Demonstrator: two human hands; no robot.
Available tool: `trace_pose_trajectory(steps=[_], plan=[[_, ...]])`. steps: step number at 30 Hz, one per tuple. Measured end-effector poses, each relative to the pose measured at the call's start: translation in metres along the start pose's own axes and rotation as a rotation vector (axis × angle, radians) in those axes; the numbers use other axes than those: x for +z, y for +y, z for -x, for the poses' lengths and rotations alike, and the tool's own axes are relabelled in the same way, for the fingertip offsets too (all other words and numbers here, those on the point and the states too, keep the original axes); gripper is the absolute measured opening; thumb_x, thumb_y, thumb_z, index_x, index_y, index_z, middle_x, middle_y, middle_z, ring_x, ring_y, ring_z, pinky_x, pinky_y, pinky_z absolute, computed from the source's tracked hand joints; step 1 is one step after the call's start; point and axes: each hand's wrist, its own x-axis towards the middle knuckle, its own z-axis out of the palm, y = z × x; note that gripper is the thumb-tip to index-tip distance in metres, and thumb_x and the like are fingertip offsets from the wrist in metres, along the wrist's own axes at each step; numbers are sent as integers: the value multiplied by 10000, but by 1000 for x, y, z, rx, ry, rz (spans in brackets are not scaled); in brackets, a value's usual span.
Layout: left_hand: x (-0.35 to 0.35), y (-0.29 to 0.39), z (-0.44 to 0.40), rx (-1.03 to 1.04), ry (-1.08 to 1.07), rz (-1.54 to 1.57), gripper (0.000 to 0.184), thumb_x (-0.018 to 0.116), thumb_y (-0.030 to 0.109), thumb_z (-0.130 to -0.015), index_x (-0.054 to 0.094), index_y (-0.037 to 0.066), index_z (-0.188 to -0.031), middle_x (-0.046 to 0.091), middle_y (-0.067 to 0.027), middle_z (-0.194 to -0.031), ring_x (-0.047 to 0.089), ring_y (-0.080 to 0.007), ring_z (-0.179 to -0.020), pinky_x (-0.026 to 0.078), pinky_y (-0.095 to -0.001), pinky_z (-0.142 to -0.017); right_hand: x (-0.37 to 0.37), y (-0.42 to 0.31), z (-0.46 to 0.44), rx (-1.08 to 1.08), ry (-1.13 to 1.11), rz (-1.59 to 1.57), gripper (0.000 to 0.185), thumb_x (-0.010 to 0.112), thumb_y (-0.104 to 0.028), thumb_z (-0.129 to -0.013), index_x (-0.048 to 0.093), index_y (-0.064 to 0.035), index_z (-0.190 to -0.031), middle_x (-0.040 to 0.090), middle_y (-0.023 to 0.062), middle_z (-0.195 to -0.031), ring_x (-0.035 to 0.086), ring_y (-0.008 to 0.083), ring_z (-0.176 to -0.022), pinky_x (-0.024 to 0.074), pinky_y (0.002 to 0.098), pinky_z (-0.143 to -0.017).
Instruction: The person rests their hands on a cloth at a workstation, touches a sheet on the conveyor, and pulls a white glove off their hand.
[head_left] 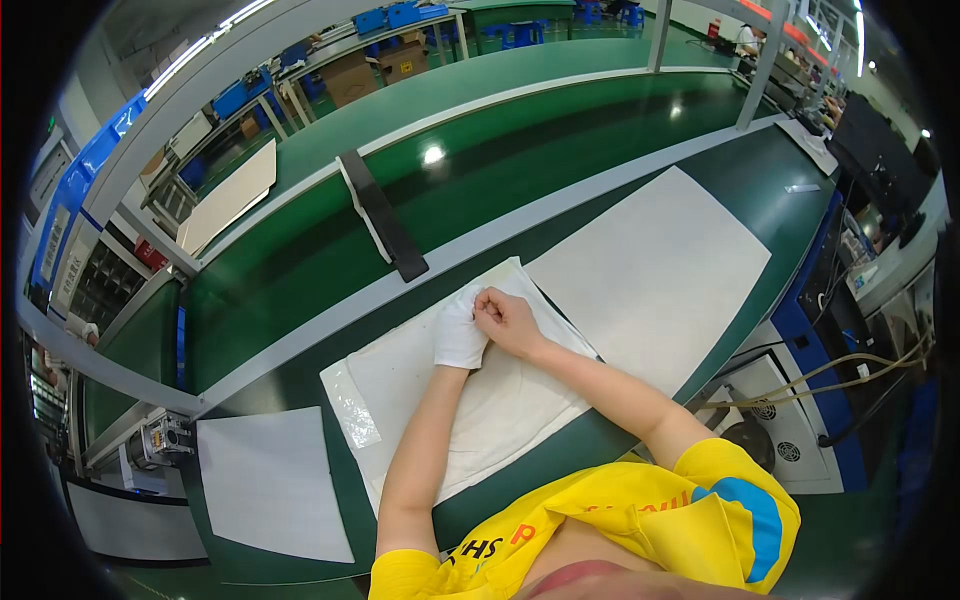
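Observation:
A white glove (455,345) covers my left hand (461,328), which is over the white cloth-like sheet (505,425) in front of me. My right hand (508,322) is bare, its fingers curled together against the finger end of that glove, and it appears to pinch the fabric there. How the fingers of my left hand lie inside the glove is hidden. A strip of clear, shiny tape or film (351,405) runs along the left edge of the sheet.
Large pale boards lie on the green table at right (660,270) and at lower left (270,480). Beyond a grey metal rail (330,315) runs a green conveyor belt (520,150), crossed by a black bar (380,215). Cables (850,370) hang at right.

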Motion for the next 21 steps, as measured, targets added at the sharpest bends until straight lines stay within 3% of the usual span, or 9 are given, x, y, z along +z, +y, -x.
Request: trace_pose_trajectory(steps=[5, 8, 13, 16, 21], plan=[[1, -6, 0, 13, 6, -103, 105, 566, 191, -788, 562, 126, -871, 623, -110, -807, 601, -315, -739, 471, -376, -619, -2, -8, 1, 11, 8, 16, 127, 622, -156, -763, 586, -47, -816, 430, 38, -514, 410, 145, -467, 340, 270, -472], [0, -5, 0, -19, 7, -73, 60, 563, 112, -790, 564, 85, -844, 611, -89, -786, 592, -255, -723, 468, -317, -644, -1, -9, 0, 21, 10, 14, 136, 634, -161, -756, 597, -45, -818, 415, 27, -509, 393, 127, -467, 329, 263, -470], [1, -4, 0, -21, 15, 6, 87, 566, 113, -789, 577, 82, -870, 620, -91, -803, 597, -251, -732, 472, -309, -656, -3, -2, -2, 32, -18, -61, 138, 661, -157, -741, 617, -39, -797, 388, 1, -503, 362, 90, -473, 312, 250, -469], [2, -8, 0, -5, 28, 4, 171, 576, 187, -786, 579, 112, -939, 635, -119, -851, 609, -319, -789, 484, -364, -661, -4, 1, -2, 44, -30, -101, 133, 670, -152, -738, 620, -36, -779, 383, -9, -501, 354, 80, -477, 308, 246, -469], [4, -11, -1, -25, 8, 9, 178, 579, 183, -784, 584, 109, -946, 638, -123, -859, 612, -321, -792, 486, -364, -665, -2, 3, -1, 69, -18, -99, 130, 674, -150, -740, 618, -34, -754, 389, -16, -498, 356, 73, -478, 308, 244, -467]])
